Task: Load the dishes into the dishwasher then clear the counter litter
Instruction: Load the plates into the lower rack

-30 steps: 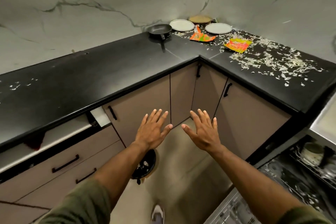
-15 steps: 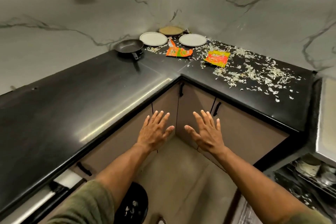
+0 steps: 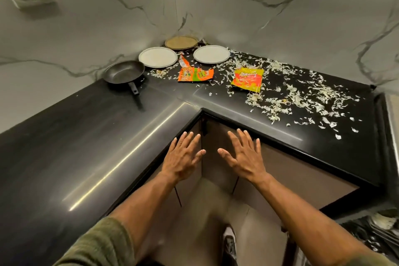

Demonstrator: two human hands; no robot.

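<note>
Both my left hand [image 3: 184,158] and right hand [image 3: 244,157] hover palm-down with fingers spread, holding nothing, just off the black counter's [image 3: 90,136] inner corner. Well beyond my fingertips sit a frying pan [image 3: 123,72], two white plates [image 3: 158,57] [image 3: 211,54] and a brown plate [image 3: 181,42]; beyond my right hand, two wrappers [image 3: 195,74] [image 3: 247,79] lie among scattered white shreds [image 3: 302,97].

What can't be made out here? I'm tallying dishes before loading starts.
Head view only:
- Dishwasher rack: cut off by the frame's lower right corner, contents dark and blurred.
- Brown plate: far in the corner, too small to judge if soiled.
- Torn orange wrapper: print too small to read.
</note>
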